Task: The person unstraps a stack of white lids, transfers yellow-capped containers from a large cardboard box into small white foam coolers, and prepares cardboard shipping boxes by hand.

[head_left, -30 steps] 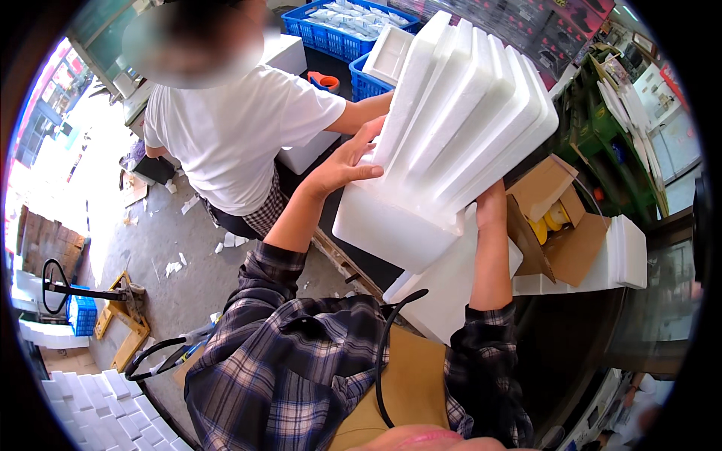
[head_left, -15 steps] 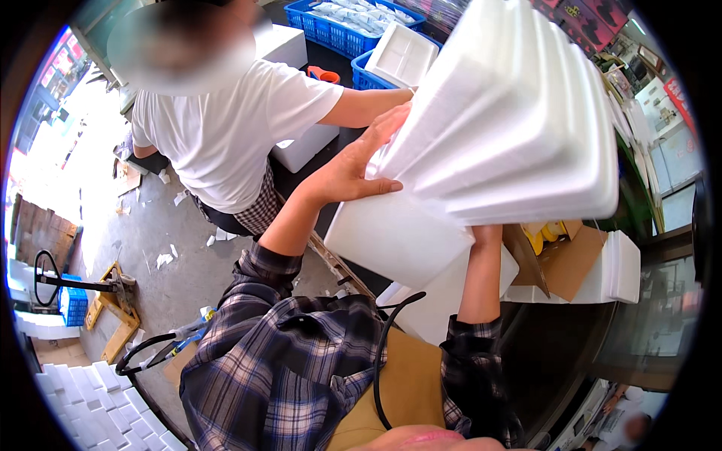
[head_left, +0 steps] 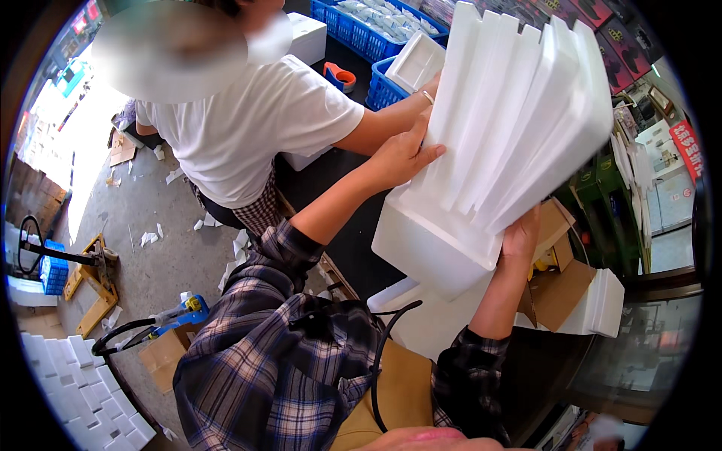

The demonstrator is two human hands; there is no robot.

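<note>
A tilted, fanned-out stack of white foam lids (head_left: 489,113) is between my two hands. My left hand (head_left: 406,156) grips its left edge, thumb on the near side and fingers partly hidden behind it. My right hand (head_left: 522,234) is closed under the lower right corner, with its fingertips hidden by the foam. Directly beneath the lids is a white foam box (head_left: 429,248); whether they touch it cannot be made out. Another white foam piece (head_left: 429,308) lies below that box, close to my body.
A co-worker in a white shirt (head_left: 248,135) stands at my left, one arm reaching behind the lids. Blue crates (head_left: 361,34) and an orange tape dispenser (head_left: 340,77) are at the back. An opened cardboard box (head_left: 564,297) sits at right. A yellow pallet jack (head_left: 94,282) stands on the littered floor.
The lid stack has turned more upright, its lids now showing as separate layers. Both hands have shifted right with it, and my right hand has come into fuller view.
</note>
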